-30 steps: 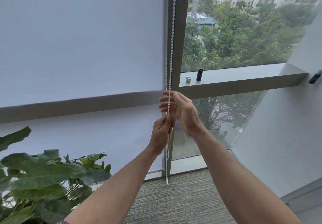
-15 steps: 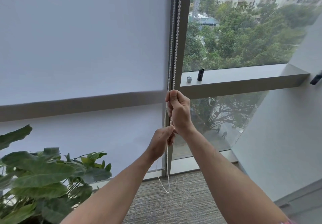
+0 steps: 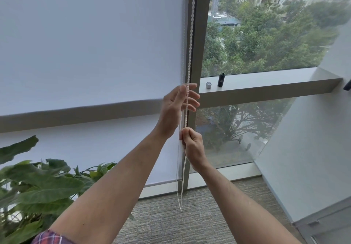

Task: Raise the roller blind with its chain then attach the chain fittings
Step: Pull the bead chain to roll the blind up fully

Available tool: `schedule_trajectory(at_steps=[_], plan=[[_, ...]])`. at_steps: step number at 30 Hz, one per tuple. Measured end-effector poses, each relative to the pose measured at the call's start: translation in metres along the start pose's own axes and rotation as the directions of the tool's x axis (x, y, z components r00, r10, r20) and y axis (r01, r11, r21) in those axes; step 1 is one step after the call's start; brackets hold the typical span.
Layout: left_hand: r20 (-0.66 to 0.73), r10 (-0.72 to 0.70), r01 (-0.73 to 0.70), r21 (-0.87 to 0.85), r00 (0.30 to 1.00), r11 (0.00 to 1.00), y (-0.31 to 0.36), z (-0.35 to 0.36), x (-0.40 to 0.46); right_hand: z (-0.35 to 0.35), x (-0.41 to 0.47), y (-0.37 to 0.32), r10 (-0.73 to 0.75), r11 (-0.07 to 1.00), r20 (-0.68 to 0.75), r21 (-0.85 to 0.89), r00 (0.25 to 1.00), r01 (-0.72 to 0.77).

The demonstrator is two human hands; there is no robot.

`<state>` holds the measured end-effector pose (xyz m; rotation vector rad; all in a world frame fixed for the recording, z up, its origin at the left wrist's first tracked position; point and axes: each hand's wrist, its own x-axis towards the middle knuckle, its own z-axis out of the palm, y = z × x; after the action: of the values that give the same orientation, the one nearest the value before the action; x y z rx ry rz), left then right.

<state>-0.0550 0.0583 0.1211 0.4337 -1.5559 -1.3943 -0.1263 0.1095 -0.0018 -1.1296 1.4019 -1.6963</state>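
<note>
We pinch the chain [image 3: 190, 40] in our right hand [image 3: 193, 146], left hand [image 3: 177, 104] spread open above, by the big plant [image 3: 39, 184] and two small fittings [image 3: 214, 83] on the sill [image 3: 266, 84].

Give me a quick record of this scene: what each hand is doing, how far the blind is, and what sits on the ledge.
left hand: open, fingers spread beside the bead chain
right hand: lower, fist closed on the chain
roller blind: down, reaching near the floor
ledge: small silver cylinder and black cylinder, standing upright
lower left: leafy plant
fittings: not attached yet
</note>
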Motion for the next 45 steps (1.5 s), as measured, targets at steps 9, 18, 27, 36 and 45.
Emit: schedule_trajectory(at_steps=[9, 18, 27, 36, 45], plan=[[-0.052, -0.056, 0.054, -0.043, 0.997, 0.998, -0.029, 0.017, -0.014, -0.017, -0.022, 0.036, 0.165, 0.986, 0.053, -0.036, 0.985, -0.163], [-0.100, -0.043, 0.046, 0.029, 0.994, 0.999, -0.030, 0.014, -0.016, -0.031, -0.002, 0.008, 0.255, 0.965, 0.224, -0.114, 0.941, -0.234], [-0.073, -0.199, 0.202, 0.044, 0.977, 0.978, -0.072, 0.003, -0.058, -0.026, 0.038, -0.082, -0.007, 0.972, 0.089, 0.236, 0.996, -0.014], [-0.065, -0.217, 0.222, 0.081, 0.974, 0.972, -0.073, 0.005, -0.066, 0.004, 0.044, -0.121, -0.173, 0.955, 0.034, 0.250, 0.984, 0.159], [0.174, -0.295, 0.265, 0.175, 0.940, 0.948, -0.060, -0.014, -0.058, 0.006, 0.039, -0.119, -0.242, 0.960, -0.079, 0.124, 0.967, 0.250]])
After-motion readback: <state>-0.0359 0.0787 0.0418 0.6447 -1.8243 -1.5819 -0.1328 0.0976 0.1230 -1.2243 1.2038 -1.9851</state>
